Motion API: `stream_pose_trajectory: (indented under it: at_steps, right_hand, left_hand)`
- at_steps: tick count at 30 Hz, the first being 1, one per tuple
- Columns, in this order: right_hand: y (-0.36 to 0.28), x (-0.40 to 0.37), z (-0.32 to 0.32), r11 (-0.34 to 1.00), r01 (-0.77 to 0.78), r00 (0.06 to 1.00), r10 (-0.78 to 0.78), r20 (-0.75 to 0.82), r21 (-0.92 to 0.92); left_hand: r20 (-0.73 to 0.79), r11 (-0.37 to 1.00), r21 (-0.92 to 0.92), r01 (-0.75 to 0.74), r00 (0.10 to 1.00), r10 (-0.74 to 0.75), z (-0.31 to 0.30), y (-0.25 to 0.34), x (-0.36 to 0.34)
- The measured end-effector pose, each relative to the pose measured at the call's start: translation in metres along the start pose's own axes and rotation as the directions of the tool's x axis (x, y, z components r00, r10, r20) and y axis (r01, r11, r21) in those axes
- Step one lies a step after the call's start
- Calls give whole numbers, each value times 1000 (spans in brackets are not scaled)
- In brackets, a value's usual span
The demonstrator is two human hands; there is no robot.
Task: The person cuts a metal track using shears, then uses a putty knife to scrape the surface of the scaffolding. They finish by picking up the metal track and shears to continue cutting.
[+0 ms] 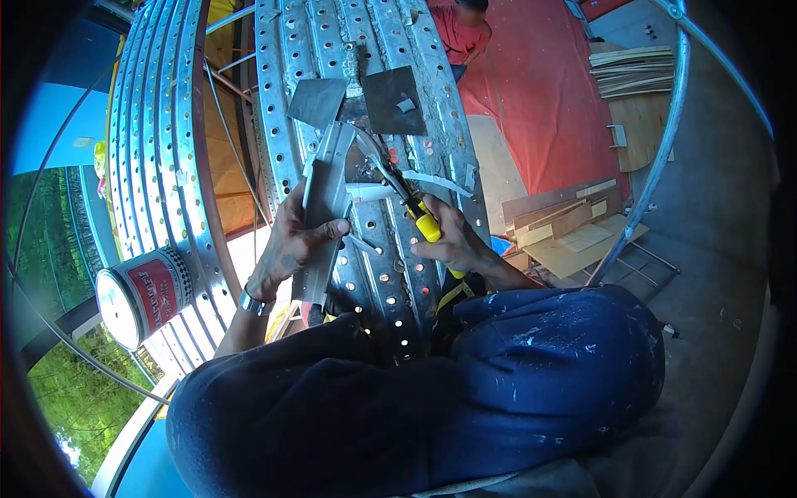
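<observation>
Closed around a grey metal strip point(328, 178), the left hand point(292, 241) is held with its thumb laid over the strip's face and its fingers curled round the far edge. Yellow-handled snips point(425, 222) are gripped in the right hand point(451, 239), just across from the left, with the fingers wrapped round the handle; how far the snips are opened cannot be told. Their metal head is pointed toward the strip's upper end, beyond both hands.

The strip is long, narrow and dull-surfaced, with raised lines along its length, and is held aslant, its lower end reaching below the left hand. A thin, pale curled sliver point(440, 181) is seen just beyond the right hand, and a white tube-like item point(369, 192) between the hands.

Farther from the grip, two dark flat sheets point(395, 101) are laid on perforated metal planking point(398, 286), a small grey scrap point(405, 105) resting on the right one.

Well to the left of and below the left hand, a can point(148, 297) is seen. It is banded by a red label with pale lettering, too blurred to be read, and a black-and-white checked border. Whether its pale round end is a lid or contents cannot be told.
</observation>
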State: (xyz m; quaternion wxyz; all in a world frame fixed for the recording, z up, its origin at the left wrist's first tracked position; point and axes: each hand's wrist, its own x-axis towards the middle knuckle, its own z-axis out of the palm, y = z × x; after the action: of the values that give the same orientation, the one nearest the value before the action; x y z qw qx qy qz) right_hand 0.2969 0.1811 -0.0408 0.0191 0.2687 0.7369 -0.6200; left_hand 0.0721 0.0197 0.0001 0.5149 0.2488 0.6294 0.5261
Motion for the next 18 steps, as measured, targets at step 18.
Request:
stream_pose_trajectory:
  at_steps: [18]
  right_hand:
    - [-3,-1,5,951,-106,994,100,35,291]
  left_hand:
    - [-122,992,121,-33,991,48,9,4,-2]
